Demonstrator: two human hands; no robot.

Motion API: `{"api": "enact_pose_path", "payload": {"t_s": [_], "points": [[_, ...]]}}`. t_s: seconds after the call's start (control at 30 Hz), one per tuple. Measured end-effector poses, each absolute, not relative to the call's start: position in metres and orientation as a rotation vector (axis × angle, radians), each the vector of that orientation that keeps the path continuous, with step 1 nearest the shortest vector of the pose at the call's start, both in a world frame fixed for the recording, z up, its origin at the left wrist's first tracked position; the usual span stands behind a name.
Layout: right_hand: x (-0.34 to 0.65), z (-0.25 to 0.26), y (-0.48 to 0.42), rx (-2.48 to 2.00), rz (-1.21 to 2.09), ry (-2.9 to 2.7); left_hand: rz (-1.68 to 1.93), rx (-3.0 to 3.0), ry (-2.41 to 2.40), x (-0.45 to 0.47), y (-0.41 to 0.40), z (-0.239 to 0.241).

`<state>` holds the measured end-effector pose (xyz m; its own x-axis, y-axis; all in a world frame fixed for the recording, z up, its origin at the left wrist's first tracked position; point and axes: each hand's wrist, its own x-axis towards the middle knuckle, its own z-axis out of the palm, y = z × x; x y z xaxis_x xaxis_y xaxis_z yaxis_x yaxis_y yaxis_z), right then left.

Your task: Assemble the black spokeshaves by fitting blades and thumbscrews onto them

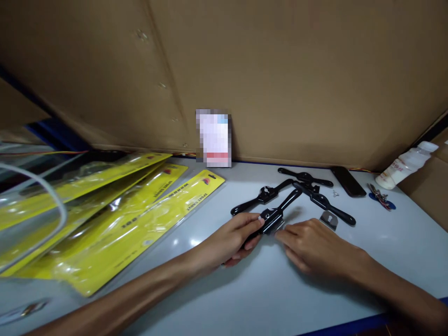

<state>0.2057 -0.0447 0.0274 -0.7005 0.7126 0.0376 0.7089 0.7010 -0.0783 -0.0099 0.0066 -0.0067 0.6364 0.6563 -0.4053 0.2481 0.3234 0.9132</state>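
Note:
My left hand (241, 235) is closed around one handle of a black spokeshave (275, 219), its thumb by the tool's middle. The other handle points away to the upper right. At the spokeshave's near edge, my right hand (308, 242) pinches a thin shiny metal piece (279, 227) that looks like its blade; the fingertips partly hide it. Just beyond the right hand lies a loose blade (329, 220) with a keyhole slot. Several more black spokeshaves lie behind, among them one at the left (266, 193) and one at the right (324, 203).
Yellow packaging cards (147, 228) with clear plastic cover the left side, under a white cable (58, 196). A phone (348, 181), small screws (335, 193), keys (381, 196) and a bottle (408, 165) lie at the right. A blurred upright screen (215, 140) leans against the cardboard wall (297, 84).

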Motion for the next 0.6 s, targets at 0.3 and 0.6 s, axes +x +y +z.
{"api": "enact_pose_path", "payload": {"t_s": [0.3, 0.6], "points": [[0.201, 0.019, -0.044, -1.217, 0.133, -2.807, 0.307, 1.255, 0.880, -0.013, 0.006, -0.013], [0.210, 0.030, -0.038, -1.236, 0.539, -2.118, 0.237, 1.343, 0.876, -0.008, 0.003, -0.004]]}}
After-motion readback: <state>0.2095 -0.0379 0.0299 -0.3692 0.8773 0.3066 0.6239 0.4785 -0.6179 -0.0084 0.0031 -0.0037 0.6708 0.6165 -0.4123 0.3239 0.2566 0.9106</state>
